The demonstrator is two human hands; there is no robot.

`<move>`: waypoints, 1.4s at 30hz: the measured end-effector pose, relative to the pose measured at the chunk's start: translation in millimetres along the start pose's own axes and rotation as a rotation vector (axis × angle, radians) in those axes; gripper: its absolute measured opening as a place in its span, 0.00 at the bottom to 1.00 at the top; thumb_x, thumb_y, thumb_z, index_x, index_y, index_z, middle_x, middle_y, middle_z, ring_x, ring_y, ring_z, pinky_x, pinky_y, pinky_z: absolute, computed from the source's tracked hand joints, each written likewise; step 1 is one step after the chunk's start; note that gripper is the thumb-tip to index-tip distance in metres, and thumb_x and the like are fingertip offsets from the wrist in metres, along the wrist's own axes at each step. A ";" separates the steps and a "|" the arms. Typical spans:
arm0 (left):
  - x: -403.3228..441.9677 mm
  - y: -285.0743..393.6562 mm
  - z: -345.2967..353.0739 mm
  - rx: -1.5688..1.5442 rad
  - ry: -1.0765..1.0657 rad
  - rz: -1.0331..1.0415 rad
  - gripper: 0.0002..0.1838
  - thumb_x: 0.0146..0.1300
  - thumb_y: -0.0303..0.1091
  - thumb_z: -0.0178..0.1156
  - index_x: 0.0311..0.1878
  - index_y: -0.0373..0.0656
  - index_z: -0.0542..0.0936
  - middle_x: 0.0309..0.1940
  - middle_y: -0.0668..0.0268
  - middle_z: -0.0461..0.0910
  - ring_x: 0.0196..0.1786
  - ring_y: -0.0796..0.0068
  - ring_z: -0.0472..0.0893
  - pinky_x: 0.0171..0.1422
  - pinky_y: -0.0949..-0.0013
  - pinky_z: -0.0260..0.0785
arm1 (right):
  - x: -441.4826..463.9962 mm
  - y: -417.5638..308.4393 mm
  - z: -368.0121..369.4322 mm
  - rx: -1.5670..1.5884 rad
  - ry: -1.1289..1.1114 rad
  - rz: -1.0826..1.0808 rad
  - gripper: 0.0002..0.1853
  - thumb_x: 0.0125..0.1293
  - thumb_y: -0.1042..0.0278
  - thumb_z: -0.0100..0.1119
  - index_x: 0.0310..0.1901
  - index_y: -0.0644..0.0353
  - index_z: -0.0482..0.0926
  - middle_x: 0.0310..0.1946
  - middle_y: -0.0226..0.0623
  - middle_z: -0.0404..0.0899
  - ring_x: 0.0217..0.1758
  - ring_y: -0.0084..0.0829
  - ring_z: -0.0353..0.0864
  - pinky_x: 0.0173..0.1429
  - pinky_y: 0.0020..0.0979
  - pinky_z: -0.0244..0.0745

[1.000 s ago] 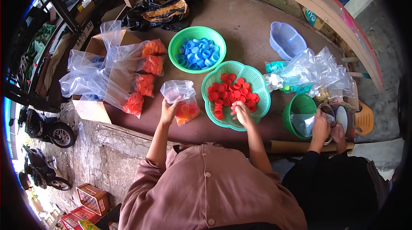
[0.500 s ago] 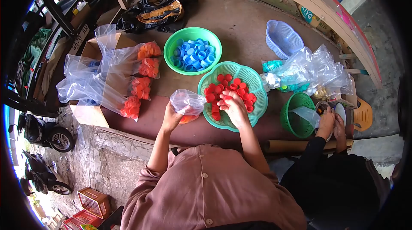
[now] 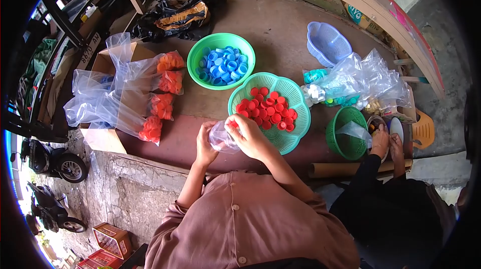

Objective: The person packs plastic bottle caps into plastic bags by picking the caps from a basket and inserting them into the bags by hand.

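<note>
My left hand (image 3: 205,144) grips a clear plastic bag (image 3: 220,137) by its side, just left of the light green basket. At the bag's mouth, my right hand (image 3: 252,138) has its fingers closed on red bottle caps (image 3: 233,124); how many is hidden. Loose red caps (image 3: 271,109) lie in the scalloped, light green basket (image 3: 301,131), close beyond my right hand. Behind it stands a green basin (image 3: 192,58) holding blue caps (image 3: 226,64).
On the left, filled bags of red-orange caps (image 3: 161,106) lean from a cardboard box (image 3: 102,141). A purple basket (image 3: 325,43), more bagged caps (image 3: 315,93) and a dark green basket (image 3: 333,141) stand right. A co-worker's hands (image 3: 382,141) work beside a round container.
My right hand has moved left from the red caps to the bag, carrying caps. My left hand has shifted slightly right with the bag. The view has shifted slightly.
</note>
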State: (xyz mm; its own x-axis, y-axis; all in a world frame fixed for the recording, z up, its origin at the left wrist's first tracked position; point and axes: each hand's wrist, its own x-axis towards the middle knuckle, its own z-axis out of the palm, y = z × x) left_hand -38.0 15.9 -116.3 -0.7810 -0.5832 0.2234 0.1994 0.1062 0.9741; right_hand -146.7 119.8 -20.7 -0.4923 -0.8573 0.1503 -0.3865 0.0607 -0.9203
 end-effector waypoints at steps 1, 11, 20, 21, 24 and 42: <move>-1.1 -1.0 2.9 0.020 0.017 0.042 0.35 0.41 0.30 0.72 0.52 0.36 0.63 0.42 0.62 0.74 0.42 0.72 0.76 0.48 0.71 0.70 | -1.4 3.6 1.3 -0.057 0.057 -0.038 0.08 0.61 0.70 0.52 0.34 0.66 0.70 0.28 0.47 0.74 0.32 0.41 0.75 0.36 0.35 0.69; -15.4 14.0 -7.4 0.293 -0.235 -0.312 0.38 0.39 0.38 0.74 0.52 0.35 0.66 0.39 0.58 0.78 0.43 0.75 0.77 0.52 0.69 0.67 | -14.3 15.1 9.8 -0.104 -0.052 -0.094 0.07 0.58 0.73 0.54 0.35 0.65 0.69 0.30 0.47 0.73 0.34 0.45 0.74 0.38 0.38 0.68; -13.2 20.1 8.2 -0.212 -0.073 -0.164 0.36 0.41 0.25 0.71 0.55 0.37 0.64 0.48 0.63 0.72 0.49 0.74 0.73 0.56 0.70 0.66 | -8.5 -1.0 1.0 -0.109 0.029 -0.141 0.12 0.48 0.83 0.53 0.37 0.64 0.69 0.29 0.47 0.74 0.35 0.45 0.76 0.38 0.36 0.70; -13.6 17.7 7.4 -0.235 -0.088 -0.155 0.34 0.42 0.23 0.70 0.54 0.37 0.65 0.49 0.62 0.71 0.51 0.74 0.72 0.56 0.70 0.65 | -8.6 -1.5 -1.2 -0.092 -0.001 -0.125 0.11 0.47 0.83 0.53 0.36 0.64 0.70 0.29 0.47 0.75 0.34 0.44 0.77 0.38 0.36 0.71; -13.3 10.4 5.9 -0.195 -0.136 -0.040 0.31 0.43 0.22 0.69 0.53 0.37 0.66 0.49 0.62 0.71 0.52 0.74 0.72 0.57 0.70 0.65 | -8.7 -5.0 -4.8 -0.084 -0.056 -0.106 0.09 0.46 0.83 0.55 0.32 0.65 0.71 0.28 0.47 0.77 0.34 0.44 0.78 0.36 0.35 0.71; 2.0 29.6 -8.7 0.330 -0.363 -0.058 0.29 0.37 0.33 0.69 0.47 0.37 0.72 0.41 0.56 0.76 0.45 0.58 0.77 0.49 0.62 0.69 | -20.5 -28.1 1.1 -0.327 -0.241 -0.128 0.12 0.44 0.74 0.61 0.34 0.62 0.77 0.38 0.41 0.75 0.36 0.41 0.77 0.41 0.36 0.73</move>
State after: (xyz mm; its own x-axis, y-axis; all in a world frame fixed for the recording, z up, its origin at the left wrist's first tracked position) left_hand -28.5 10.8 -87.2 -0.9529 -0.2833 0.1082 -0.0029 0.3653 0.9309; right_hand -124.9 135.2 1.7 -0.2429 -0.9612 0.1308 -0.6787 0.0720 -0.7308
